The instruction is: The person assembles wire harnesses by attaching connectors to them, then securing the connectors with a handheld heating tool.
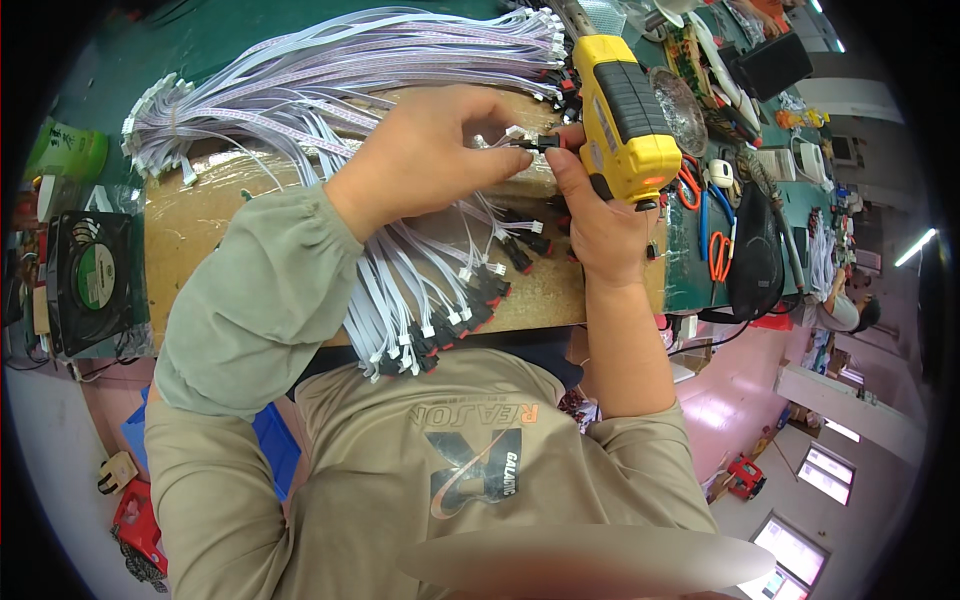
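Observation:
My left hand is closed, pinching the thin wire ends beside a small black connector. That connector is held between the thumb and finger of my right hand. A yellow and black heat gun overlaps the top of my right hand; whether they touch is unclear. Below my hands, several white flat cables with white plugs and black-and-red ends lie fanned over the brown board. Beyond them rests a large bundle of similar cables.
A black fan and a green container stand at the left. To the right lie orange-handled scissors, a black pouch and a foil-like round dish. Another person is far right.

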Demonstrator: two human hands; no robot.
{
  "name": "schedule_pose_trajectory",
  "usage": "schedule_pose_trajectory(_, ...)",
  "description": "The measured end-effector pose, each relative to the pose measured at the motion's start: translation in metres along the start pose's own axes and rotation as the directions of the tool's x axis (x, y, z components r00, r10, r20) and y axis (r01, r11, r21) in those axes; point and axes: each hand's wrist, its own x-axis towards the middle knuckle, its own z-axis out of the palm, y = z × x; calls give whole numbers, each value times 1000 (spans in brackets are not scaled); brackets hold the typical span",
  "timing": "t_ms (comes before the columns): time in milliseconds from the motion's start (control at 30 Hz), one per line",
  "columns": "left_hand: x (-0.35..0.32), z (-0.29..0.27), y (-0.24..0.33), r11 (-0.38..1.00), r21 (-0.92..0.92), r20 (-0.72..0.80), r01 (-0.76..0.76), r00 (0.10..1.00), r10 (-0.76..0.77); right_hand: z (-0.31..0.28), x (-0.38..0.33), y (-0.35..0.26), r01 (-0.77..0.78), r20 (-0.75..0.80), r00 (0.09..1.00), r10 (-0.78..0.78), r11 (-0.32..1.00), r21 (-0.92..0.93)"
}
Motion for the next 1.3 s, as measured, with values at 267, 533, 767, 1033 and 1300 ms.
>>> schedule_pose_trajectory(267, 0, -2, -7, 999, -42, -16, 17, 1000, -17, 0, 1, -1, -17, 37, 999, 15, 999, 34)
schedule_pose_trajectory(533, 1, -6, 8, 994, 95, 40, 56, 997, -60, -5, -1, -3, 15, 41, 999, -12, 997, -76)
schedule_pose_trajectory(767, 6, -4, 0, 821, 410, 129, -397, 917, 378, -72, -7, 8, -28, -334, 932, 142, 945, 326)
schedule_pose_trajectory(1033, 0, -8, 20, 909, 402, 326, -111, 945, -29, -157, -3, 43, -303, -579, 710, 400, 917, 261)
schedule_pose_trajectory(1300, 17, -11, 6, 779, 594, 80, -199, 979, 189, -176, -3, 30, -627, -422, 604, 676, 730, 272)
